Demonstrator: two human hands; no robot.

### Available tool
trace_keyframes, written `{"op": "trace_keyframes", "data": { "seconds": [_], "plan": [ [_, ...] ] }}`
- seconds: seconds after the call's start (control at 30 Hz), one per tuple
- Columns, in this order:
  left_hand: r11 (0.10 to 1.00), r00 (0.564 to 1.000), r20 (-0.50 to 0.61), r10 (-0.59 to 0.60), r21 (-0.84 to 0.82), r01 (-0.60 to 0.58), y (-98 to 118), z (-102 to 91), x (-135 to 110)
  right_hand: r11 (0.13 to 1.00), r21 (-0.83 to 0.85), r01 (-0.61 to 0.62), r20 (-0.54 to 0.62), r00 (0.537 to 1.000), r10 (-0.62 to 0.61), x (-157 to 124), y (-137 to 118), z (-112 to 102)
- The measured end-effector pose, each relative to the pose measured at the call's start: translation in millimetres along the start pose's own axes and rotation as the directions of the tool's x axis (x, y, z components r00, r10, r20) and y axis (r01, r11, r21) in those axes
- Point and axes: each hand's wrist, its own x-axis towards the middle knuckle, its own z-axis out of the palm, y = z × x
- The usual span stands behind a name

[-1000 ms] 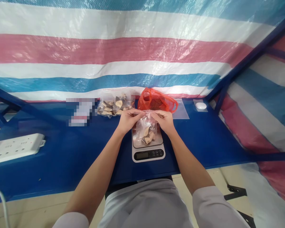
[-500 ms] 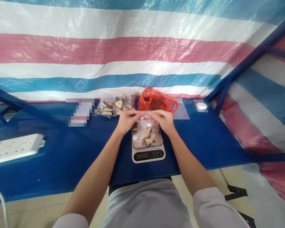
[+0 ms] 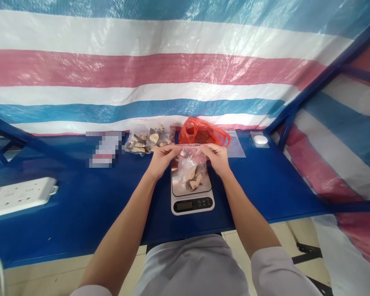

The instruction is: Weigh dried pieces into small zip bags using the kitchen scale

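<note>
A small clear plastic bag (image 3: 191,170) with a few pale brown pieces inside hangs over the steel platform of a white kitchen scale (image 3: 192,197). My left hand (image 3: 162,158) pinches the bag's top edge at its left corner. My right hand (image 3: 217,157) pinches the same edge at its right corner. The bag's bottom rests on or just above the scale platform. The scale's display is too small to read.
On the blue table (image 3: 80,201), behind the scale, lie a filled clear bag of the same pieces (image 3: 148,139), a red plastic bag (image 3: 203,132) and flat empty clear bags (image 3: 237,144). A small white round object (image 3: 260,139) sits at far right. A white power strip (image 3: 18,195) lies left.
Both hands have drawn slightly apart along the bag's top edge, stretching it taut. The view has shifted a little; the bag stays over the scale.
</note>
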Motion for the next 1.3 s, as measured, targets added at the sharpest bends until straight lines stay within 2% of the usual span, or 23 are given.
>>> {"op": "trace_keyframes", "data": {
  "seconds": [0.17, 0.27, 0.5, 0.6, 0.7, 0.8, 0.87, 0.93, 1.0, 1.07, 1.13, 1.2, 1.3],
  "plan": [
    [0.997, 0.999, -0.002, 0.036, 0.061, -0.036, -1, -1.9, -1, 0.998, 0.019, -0.056, 0.034, 0.998, 0.055, -2, -4, 3],
    [0.998, 0.998, -0.039, 0.052, 0.049, -0.051, 1, -4.6, -1, 0.996, 0.039, -0.079, 0.122, 0.99, 0.074, -6, -9, 6],
    [0.995, 0.989, -0.111, 0.097, 0.001, -0.097, 25, -21.3, -1, 0.996, -0.028, -0.082, 0.275, 0.957, 0.086, -12, -18, 25],
    [0.994, 0.976, -0.191, 0.104, -0.016, -0.109, 37, -33.9, 2, 0.99, 0.026, -0.139, 0.343, 0.931, 0.122, -7, -25, 43],
    [0.995, 0.948, -0.303, 0.102, 0.01, -0.103, 49, -51.2, 10, 0.987, 0.086, -0.138, 0.311, 0.945, 0.105, 3, -34, 68],
    [0.99, 0.923, -0.362, 0.129, 0.098, -0.1, 60, -74.2, 20, 0.986, 0.104, -0.133, 0.298, 0.95, 0.097, 20, -39, 95],
    [0.966, 0.904, -0.385, 0.185, 0.24, -0.096, 65, -90.9, 25, 0.985, 0.082, -0.153, 0.313, 0.942, 0.121, 35, -39, 112],
    [0.901, 0.876, -0.389, 0.286, 0.42, -0.108, 67, -105.8, 27, 0.986, 0.069, -0.15, 0.332, 0.936, 0.119, 50, -39, 125],
    [0.786, 0.839, -0.342, 0.423, 0.6, -0.152, 67, -116.4, 25, 0.991, 0.026, -0.128, 0.321, 0.94, 0.113, 65, -39, 136],
    [0.607, 0.788, -0.227, 0.572, 0.764, -0.221, 65, -121.8, 22, 0.993, -0.014, -0.114, 0.316, 0.942, 0.112, 78, -38, 145],
    [0.403, 0.743, -0.083, 0.664, 0.877, -0.261, 62, -123.2, 18, 0.993, -0.058, -0.107, 0.318, 0.94, 0.12, 89, -38, 152],
    [0.238, 0.741, 0.058, 0.669, 0.928, -0.287, 57, -123.1, 14, 0.989, -0.115, -0.092, 0.318, 0.94, 0.125, 98, -37, 157],
    [0.09, 0.772, 0.268, 0.576, 0.918, -0.385, 47, -125.0, 12, 0.974, -0.224, -0.028, 0.322, 0.941, 0.101, 105, -33, 162]
  ]
}}
